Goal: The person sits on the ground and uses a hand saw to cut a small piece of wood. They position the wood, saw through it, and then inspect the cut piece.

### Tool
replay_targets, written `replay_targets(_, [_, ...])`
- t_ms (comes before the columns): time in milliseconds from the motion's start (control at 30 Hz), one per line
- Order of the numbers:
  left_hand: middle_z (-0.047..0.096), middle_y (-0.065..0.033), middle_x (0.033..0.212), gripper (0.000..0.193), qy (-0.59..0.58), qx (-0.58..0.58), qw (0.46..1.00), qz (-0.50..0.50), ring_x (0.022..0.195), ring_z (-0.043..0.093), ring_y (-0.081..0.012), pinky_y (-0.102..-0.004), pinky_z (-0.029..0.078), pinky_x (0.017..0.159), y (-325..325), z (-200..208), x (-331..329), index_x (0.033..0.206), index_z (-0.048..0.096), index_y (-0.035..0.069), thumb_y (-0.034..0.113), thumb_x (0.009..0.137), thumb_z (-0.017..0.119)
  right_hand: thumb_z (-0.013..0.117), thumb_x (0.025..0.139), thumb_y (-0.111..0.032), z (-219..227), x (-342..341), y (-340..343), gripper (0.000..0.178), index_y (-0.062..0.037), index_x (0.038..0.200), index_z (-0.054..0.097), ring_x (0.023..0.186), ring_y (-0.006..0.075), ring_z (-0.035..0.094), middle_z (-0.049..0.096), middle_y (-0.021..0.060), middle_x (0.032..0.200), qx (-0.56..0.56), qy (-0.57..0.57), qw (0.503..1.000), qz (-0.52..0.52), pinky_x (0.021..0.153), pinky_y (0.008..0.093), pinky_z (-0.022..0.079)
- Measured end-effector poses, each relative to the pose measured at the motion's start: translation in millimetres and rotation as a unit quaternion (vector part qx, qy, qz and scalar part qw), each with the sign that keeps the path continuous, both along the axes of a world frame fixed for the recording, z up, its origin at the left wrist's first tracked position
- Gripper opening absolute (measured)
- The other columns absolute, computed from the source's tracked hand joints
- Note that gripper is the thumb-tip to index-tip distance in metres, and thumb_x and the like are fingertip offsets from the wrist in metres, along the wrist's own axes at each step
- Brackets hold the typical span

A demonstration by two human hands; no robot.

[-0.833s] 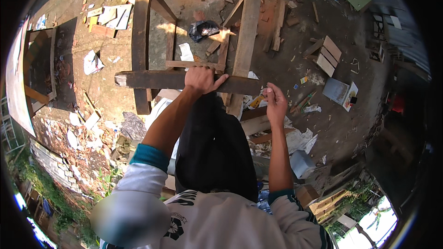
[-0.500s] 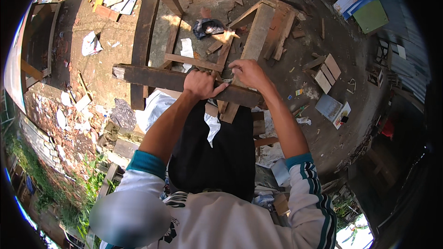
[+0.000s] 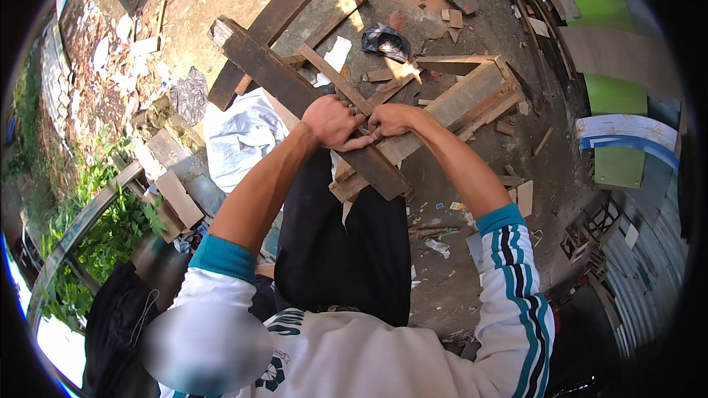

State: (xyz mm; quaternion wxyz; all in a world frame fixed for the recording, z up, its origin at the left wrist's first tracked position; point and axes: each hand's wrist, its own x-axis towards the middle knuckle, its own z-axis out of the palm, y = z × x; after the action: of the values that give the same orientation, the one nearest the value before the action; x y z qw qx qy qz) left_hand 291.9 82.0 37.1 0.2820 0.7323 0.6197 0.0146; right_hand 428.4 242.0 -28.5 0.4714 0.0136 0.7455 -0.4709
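A dark, worn wooden plank [image 3: 269, 66] slants across in front of my lap, from upper left to lower right. My left hand [image 3: 333, 123] is wrapped over its middle, thumb stretched along the wood. Close beside it, my right hand [image 3: 394, 121] has its fingers curled and pinched at the plank's edge; whatever they hold is hidden. Beneath the dark plank runs a paler wooden beam [image 3: 450, 107], crossing it and reaching to the upper right. A thin slat [image 3: 332, 77] meets this wood just beyond my hands.
Further off lies a dark wooden frame [image 3: 299, 7]. A black plastic bag [image 3: 385, 42] and broken brick pieces [image 3: 453, 18] litter the ground. White cloth [image 3: 240, 136] is bunched to the left, near green plants [image 3: 81, 228]. Green boards [image 3: 619, 166] stand at the right.
My view has turned, so the dark plank now slants steeply instead of lying nearly level. My right hand has come down to the plank, close beside my left thumb. My left hand keeps its grip.
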Motion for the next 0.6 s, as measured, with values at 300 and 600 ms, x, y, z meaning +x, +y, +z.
replay_targets(300, [0.068,-0.0083,0.067,0.051,-0.008,0.048,0.998,0.040,0.068,0.068,-0.0303,-0.0414,0.053,0.064,-5.6,-9.1,4.9,0.072,0.067,0.010,0.057,0.090,0.057,0.062,0.081,-0.012,-29.4,-1.5,-21.9,0.027,0.0058,0.100,0.070,0.081,0.0299,0.066,0.072,0.0207,0.089,-0.051,0.043,0.994,0.090,0.073,0.0435,0.049])
replay_targets(600, [0.067,-0.0082,0.065,0.051,0.006,0.055,0.998,0.043,0.067,0.067,-0.0306,-0.0430,0.052,0.061,-6.8,-7.9,6.2,0.072,0.066,0.011,0.058,0.089,0.057,0.062,0.079,-0.018,-42.4,-6.1,-19.7,0.027,0.0064,0.087,0.067,0.079,0.0314,0.065,0.069,0.0207,0.082,-0.120,0.072,0.984,0.107,0.070,0.0442,0.049])
